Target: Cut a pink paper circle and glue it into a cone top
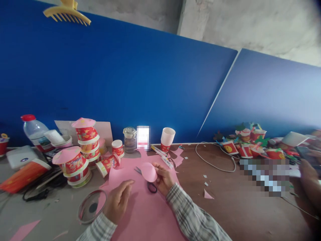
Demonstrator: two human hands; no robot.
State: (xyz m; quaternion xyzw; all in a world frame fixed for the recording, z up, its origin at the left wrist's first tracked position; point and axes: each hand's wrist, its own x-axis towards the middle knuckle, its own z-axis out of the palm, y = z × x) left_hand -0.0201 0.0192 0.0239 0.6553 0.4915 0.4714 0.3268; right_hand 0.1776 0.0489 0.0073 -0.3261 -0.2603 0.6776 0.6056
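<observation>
My right hand [163,179] pinches the edge of a small round pink paper piece [148,172], which looks like a shallow cone. Beneath it, scissors with dark handles [152,187] lie on a large pink paper sheet [150,217], partly hidden by the round piece. My left hand [119,200] is apart from the round piece, over the sheet's left side, with fingers stretched out and nothing in them. Near it lies a clear round lid-like ring [91,207]. Red paper cups stacked under pink paper tops [72,164] stand to the left.
A glass jar [129,140], white paper cups [167,135] and a glue tube [167,162] sit at the back. Left are a plastic bottle [37,132] and a white box [21,156]. Decorated cups [247,150], a cable [215,167] and another person's hand [309,177] are right.
</observation>
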